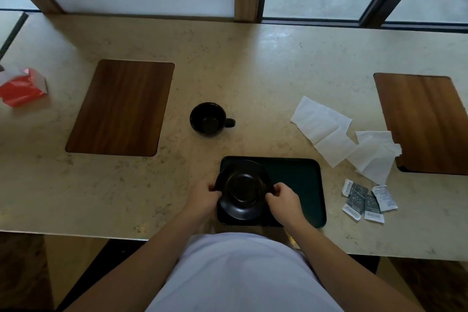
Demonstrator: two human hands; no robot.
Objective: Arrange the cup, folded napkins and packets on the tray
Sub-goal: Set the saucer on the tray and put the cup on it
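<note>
A dark green tray (298,180) lies at the near edge of the beige counter. A black saucer (243,189) rests on the tray's left half. My left hand (205,197) grips the saucer's left rim and my right hand (283,200) grips its right rim. An empty black cup (209,119) stands upright on the counter beyond the tray, handle pointing right. Several unfolded white napkins (336,134) lie spread to the right of the tray. Several small grey and white packets (364,201) lie on the counter at the tray's right.
A wooden placemat (121,106) lies at the left and another wooden placemat (425,121) at the right, partly under the napkins. A red tissue pack (21,87) sits at the far left. Windows and wooden posts back the counter.
</note>
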